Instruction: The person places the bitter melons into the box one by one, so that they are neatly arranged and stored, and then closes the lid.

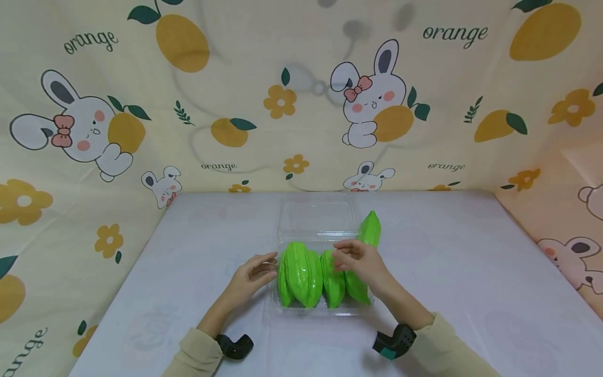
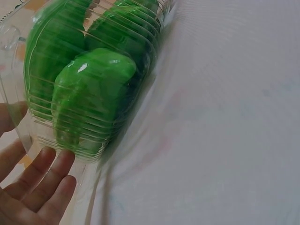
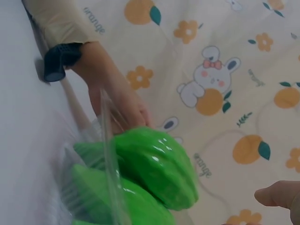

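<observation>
Head, box: clear box (image 1: pixel 325 312) sits mid-tabletop (image 1: pixel 198 251), lid (image 1: pixel 316 215) folded toward the far edge.
Head, fruits: green fruits (image 1: pixel 298 272) fill the box; another green fruit (image 1: pixel 370 226) pokes up near its far right corner.
Head, my right hand (image 1: pixel 359 262): over the fruits, grasping nothing.
Left wrist, my left hand (image 1: pixel 253 276): loose, fingertips (image 2: pixel 64 160) touching the box's left wall.
Right wrist, finger (image 3: pixel 277 194): apart from the fruits.

Wrist views dim; head view brighter; backdrop (image 1: pixel 301 136) faintly shadowed.
</observation>
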The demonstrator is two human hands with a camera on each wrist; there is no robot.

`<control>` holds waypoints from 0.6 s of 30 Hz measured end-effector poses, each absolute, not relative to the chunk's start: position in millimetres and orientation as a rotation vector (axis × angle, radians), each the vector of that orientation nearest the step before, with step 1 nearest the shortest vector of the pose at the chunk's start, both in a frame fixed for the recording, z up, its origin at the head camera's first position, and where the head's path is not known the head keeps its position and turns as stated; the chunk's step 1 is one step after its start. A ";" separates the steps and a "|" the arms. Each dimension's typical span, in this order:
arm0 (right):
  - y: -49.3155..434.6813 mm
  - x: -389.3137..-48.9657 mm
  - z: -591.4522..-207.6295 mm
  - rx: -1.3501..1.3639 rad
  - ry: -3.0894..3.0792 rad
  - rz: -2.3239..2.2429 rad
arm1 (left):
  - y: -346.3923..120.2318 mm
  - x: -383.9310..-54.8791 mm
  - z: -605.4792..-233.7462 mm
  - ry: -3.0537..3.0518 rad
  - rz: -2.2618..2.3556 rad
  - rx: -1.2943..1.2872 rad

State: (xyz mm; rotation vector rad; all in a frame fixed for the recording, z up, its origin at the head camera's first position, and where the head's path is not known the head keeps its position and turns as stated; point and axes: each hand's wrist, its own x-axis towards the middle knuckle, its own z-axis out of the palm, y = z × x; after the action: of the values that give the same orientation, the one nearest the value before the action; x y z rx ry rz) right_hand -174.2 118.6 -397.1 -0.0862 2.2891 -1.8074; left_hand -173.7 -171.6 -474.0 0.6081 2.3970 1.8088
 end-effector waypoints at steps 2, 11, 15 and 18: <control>122.1 -174.9 -395.6 -0.067 2.291 -1.816 | -171.4 -173.7 -474.3 2.396 1.810 0.614; 136.7 -178.4 -392.0 -0.035 2.318 -1.811 | -171.8 -175.0 -475.6 2.398 1.812 0.637; 144.1 -182.0 -390.9 -0.022 2.345 -1.783 | -172.0 -174.9 -475.8 2.398 1.813 0.643; 150.3 -185.7 -391.8 -0.008 2.369 -1.766 | -172.0 -174.3 -475.5 2.403 1.814 0.642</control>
State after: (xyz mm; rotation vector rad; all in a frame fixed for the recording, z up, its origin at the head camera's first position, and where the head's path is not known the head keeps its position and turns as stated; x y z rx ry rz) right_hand -185.7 150.3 -391.8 -0.0079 2.3692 -1.7656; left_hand -174.3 -172.0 -475.5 0.6422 2.4025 1.8143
